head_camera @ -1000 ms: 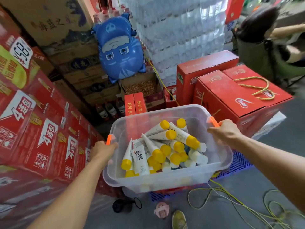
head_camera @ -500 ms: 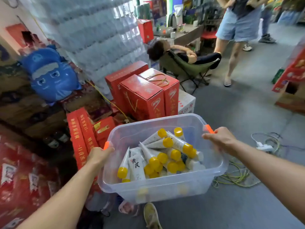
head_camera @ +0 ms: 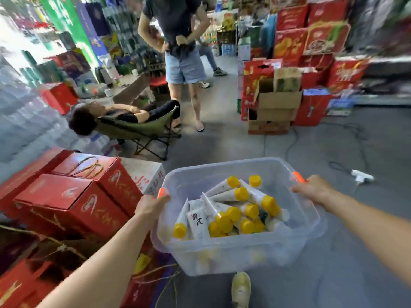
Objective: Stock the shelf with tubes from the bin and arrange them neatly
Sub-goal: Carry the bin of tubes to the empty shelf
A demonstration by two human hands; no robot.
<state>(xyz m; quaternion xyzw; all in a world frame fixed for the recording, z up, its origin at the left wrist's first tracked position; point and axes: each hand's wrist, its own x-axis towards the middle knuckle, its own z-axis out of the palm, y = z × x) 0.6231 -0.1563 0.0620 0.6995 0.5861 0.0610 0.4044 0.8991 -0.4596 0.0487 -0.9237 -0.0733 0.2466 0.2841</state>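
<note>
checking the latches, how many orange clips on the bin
2: one orange clip on the left rim of the bin, by the left hand; the other on the right rim, by the right hand. Others may be hidden.

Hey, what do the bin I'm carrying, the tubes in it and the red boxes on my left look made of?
Bin: clear, slightly frosted plastic; the tubes show through its wall. Tubes: probably soft plastic, matte white bodies with shinier yellow caps. Red boxes: printed cardboard, judging by folded flaps and creased edges, with cord handles.
</note>
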